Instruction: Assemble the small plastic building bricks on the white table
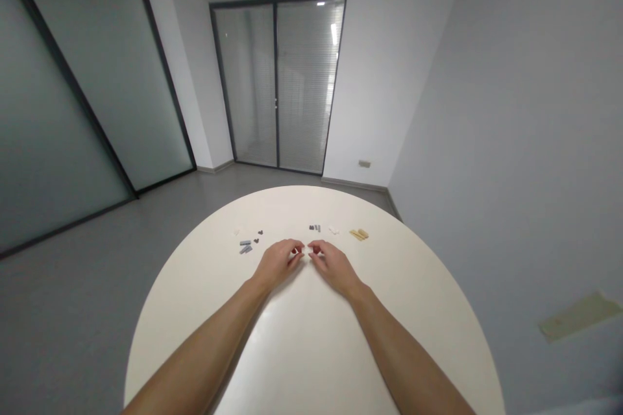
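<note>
My left hand [281,259] and my right hand [333,264] face each other over the middle of the white table [302,350], fingertips almost meeting. Thumb and forefinger of each are curled into a pinch. Something small and pale seems to sit between the fingertips, too small to make out against the white surface. Left of my left hand lie blue-grey bar-shaped pieces [246,248] and small black pieces [256,240]. Beyond my right hand are small dark and grey pieces [315,228], white pieces [333,230] and tan bar-shaped pieces [359,234].
Faint white bits [237,231] lie at the table's far left. Past the rounded far edge are a grey floor [73,298], a glass door with blinds [277,84] and frosted panels [97,78]. A plain wall [525,142] runs along the right.
</note>
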Motion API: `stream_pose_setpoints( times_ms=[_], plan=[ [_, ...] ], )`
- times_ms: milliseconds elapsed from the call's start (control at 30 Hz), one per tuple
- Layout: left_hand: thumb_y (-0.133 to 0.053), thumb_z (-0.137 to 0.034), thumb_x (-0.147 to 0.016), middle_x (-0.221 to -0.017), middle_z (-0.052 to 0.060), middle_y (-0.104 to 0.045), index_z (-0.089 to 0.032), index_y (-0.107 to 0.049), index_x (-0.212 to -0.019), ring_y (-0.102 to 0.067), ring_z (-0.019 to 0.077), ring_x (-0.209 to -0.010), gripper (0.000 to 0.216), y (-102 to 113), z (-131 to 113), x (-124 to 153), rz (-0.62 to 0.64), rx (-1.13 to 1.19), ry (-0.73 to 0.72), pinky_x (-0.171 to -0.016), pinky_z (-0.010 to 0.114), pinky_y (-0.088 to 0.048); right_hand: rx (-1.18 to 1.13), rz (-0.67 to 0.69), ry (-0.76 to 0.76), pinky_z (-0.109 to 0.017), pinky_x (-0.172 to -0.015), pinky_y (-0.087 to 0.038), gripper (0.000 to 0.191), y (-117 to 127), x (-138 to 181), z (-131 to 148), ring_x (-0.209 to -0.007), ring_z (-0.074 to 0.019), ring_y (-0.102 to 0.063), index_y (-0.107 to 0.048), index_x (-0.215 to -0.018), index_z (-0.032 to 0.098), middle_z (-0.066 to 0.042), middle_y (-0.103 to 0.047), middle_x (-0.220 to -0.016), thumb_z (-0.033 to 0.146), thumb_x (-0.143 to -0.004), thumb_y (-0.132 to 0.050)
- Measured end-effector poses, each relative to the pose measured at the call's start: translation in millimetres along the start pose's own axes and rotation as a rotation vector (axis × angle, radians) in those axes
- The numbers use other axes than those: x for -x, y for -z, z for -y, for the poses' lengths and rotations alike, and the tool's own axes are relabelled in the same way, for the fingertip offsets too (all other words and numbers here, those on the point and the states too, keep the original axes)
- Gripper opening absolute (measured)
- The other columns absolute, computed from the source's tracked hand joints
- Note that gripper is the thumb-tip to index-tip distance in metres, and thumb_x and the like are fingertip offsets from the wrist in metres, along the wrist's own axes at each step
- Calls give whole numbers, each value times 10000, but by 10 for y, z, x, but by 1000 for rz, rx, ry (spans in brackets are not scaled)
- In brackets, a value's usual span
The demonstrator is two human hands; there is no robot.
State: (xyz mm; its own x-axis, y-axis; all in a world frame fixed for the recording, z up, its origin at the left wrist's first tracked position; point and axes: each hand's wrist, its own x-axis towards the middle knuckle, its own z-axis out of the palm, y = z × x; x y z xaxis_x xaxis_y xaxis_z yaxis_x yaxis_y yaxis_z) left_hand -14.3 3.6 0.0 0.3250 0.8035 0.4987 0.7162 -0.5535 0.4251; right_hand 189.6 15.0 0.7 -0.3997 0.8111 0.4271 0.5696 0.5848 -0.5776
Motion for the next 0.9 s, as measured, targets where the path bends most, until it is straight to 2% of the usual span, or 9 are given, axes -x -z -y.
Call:
stream_pose_setpoints(
  times_ms=[567,900],
  plan=[
    [-555,-243,-882,-919,18,-695,-226,-619,-1003,-640,177,-848,137,8,-15,20,-3,-4,5,-775,297,-471,29,11,37,-352,-883,-486,190,15,9,21,-947,-184,-639,-614,-1119,235,-46,-688,-1009,279,-945,-555],
    [-561,-247,-879,-929,21,-698,-220,-623,-1003,-639,179,-861,140,4,-8,21,-8,-17,11,-785,297,-465,-5,-14,-19,-333,-868,-495,185,-3,15,3,-913,-171,-657,-605,-1103,232,-42,-687,-999,303,-936,-570]
  ],
)
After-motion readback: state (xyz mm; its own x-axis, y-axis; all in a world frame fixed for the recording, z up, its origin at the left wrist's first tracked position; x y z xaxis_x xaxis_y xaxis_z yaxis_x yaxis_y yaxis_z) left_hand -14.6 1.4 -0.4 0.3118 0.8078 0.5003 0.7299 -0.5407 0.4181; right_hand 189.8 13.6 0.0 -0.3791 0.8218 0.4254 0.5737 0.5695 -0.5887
